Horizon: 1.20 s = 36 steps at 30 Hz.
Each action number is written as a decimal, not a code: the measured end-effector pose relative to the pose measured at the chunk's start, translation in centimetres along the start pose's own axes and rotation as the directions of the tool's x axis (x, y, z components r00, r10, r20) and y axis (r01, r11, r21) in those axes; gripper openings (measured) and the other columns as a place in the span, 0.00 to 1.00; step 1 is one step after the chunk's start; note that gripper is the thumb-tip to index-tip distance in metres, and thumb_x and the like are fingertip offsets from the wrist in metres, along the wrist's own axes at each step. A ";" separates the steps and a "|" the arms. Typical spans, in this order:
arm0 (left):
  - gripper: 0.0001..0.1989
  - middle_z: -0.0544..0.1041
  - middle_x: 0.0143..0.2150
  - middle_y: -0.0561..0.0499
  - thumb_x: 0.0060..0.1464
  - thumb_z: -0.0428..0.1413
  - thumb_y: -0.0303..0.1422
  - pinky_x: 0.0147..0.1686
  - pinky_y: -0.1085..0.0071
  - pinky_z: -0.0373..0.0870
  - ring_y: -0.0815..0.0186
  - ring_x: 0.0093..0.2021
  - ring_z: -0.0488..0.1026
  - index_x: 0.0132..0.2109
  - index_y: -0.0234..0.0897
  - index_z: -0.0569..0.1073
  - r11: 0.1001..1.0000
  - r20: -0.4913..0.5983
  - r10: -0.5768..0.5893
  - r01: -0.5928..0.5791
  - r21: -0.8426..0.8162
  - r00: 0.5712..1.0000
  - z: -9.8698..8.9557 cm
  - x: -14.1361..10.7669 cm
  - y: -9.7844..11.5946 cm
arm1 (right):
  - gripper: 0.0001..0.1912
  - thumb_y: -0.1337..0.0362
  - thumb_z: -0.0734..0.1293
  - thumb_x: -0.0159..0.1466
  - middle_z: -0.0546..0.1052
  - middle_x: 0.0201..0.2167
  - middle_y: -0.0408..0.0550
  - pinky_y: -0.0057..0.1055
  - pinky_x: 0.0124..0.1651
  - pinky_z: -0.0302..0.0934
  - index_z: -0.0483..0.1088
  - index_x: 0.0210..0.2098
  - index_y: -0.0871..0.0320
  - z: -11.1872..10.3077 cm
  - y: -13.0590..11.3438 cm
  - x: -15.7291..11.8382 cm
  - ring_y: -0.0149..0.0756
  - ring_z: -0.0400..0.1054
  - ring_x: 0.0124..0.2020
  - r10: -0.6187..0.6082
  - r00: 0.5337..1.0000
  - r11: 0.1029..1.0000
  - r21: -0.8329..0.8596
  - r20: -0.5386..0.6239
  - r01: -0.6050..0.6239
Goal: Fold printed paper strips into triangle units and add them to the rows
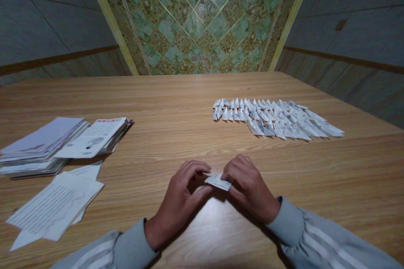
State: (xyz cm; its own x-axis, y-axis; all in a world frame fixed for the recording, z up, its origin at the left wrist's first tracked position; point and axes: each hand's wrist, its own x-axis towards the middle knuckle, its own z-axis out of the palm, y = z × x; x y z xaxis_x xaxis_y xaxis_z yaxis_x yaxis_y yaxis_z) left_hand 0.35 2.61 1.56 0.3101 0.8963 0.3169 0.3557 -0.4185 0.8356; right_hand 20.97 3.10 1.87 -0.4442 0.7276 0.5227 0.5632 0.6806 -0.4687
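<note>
A small folded piece of printed paper (pixel 218 181) is held between my two hands, a little above the wooden table. My left hand (pixel 183 201) has its thumb and fingers at the paper's left end. At the right end, my right hand (pixel 250 187) pinches it between thumb and fingers. Beyond my right hand, many folded paper pieces (pixel 241 114) stand in rows, with longer pointed ones (pixel 296 128) toward the right.
On the wooden table (pixel 158 113), a stack of papers (pixel 44 138) and a pile of printed booklets or sheets (pixel 94 136) lie at the left. Loose printed sheets (pixel 57 204) overlap nearer to me. A tiled wall (pixel 202 21) stands behind the table.
</note>
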 end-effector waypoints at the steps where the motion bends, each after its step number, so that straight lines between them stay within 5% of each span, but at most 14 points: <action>1: 0.08 0.76 0.42 0.47 0.56 0.61 0.33 0.43 0.65 0.67 0.59 0.43 0.71 0.41 0.39 0.71 0.994 -0.005 0.063 -0.062 0.090 0.998 -0.1 0.0 0.0 | 0.08 0.67 0.63 0.67 0.72 0.28 0.47 0.35 0.38 0.51 0.68 0.30 0.57 -0.1 0.1 0.0 0.39 0.60 0.34 -0.021 1.000 0.996 -0.081 0.014 0.022; 6: 0.04 0.75 0.36 0.48 0.61 0.57 0.33 0.37 0.66 0.63 0.60 0.38 0.69 0.39 0.37 0.71 0.886 0.162 0.217 -0.264 0.382 0.963 -0.1 -0.1 -0.3 | 0.10 0.67 0.64 0.68 0.72 0.29 0.48 0.36 0.41 0.50 0.68 0.29 0.58 0.3 0.3 0.0 0.39 0.58 0.35 -0.081 0.987 0.940 -0.319 0.140 0.123; 11: 0.07 0.75 0.34 0.48 0.62 0.56 0.34 0.35 0.65 0.60 0.60 0.35 0.68 0.35 0.37 0.72 0.786 0.279 0.185 -0.312 0.534 0.942 0.2 -0.3 -0.9 | 0.07 0.67 0.67 0.66 0.72 0.30 0.46 0.36 0.42 0.50 0.70 0.30 0.58 0.4 0.5 0.0 0.39 0.59 0.35 -0.061 0.958 0.917 -0.362 0.281 0.165; 16: 0.07 0.76 0.35 0.48 0.62 0.56 0.34 0.36 0.64 0.60 0.59 0.37 0.68 0.36 0.37 0.74 0.784 0.302 0.128 -0.283 0.553 0.945 0.2 -0.3 -1.1 | 0.06 0.64 0.66 0.67 0.74 0.32 0.47 0.38 0.44 0.50 0.73 0.33 0.57 -0.6 0.6 0.1 0.40 0.60 0.37 -0.017 0.917 0.943 -0.299 0.398 0.147; 26: 0.08 0.74 0.36 0.49 0.64 0.54 0.34 0.38 0.64 0.61 0.59 0.39 0.67 0.37 0.37 0.74 0.834 0.273 -0.014 -0.139 0.533 0.962 0.1 0.1 -1.3 | 0.06 0.63 0.68 0.67 0.74 0.30 0.45 0.36 0.43 0.51 0.74 0.33 0.57 -0.8 1.6 -0.4 0.38 0.63 0.37 0.128 0.942 0.991 -0.078 0.309 -0.109; 36: 0.07 0.73 0.37 0.48 0.62 0.56 0.35 0.40 0.63 0.62 0.58 0.40 0.67 0.36 0.36 0.73 0.814 0.231 -0.090 -0.062 0.577 0.969 0.1 0.6 -0.8 | 0.06 0.65 0.71 0.62 0.72 0.30 0.43 0.37 0.45 0.50 0.72 0.29 0.57 -0.4 1.7 -0.4 0.39 0.63 0.39 0.297 0.916 0.952 -0.152 0.268 -0.265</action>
State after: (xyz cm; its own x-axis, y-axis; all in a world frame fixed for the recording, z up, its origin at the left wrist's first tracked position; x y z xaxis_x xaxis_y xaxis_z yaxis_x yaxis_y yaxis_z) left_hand 0.31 3.43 1.06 0.4717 0.8723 0.1284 0.7793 -0.4806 0.4022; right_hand 22.32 3.94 1.15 -0.4262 0.8923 0.1490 0.7597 0.4424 -0.4766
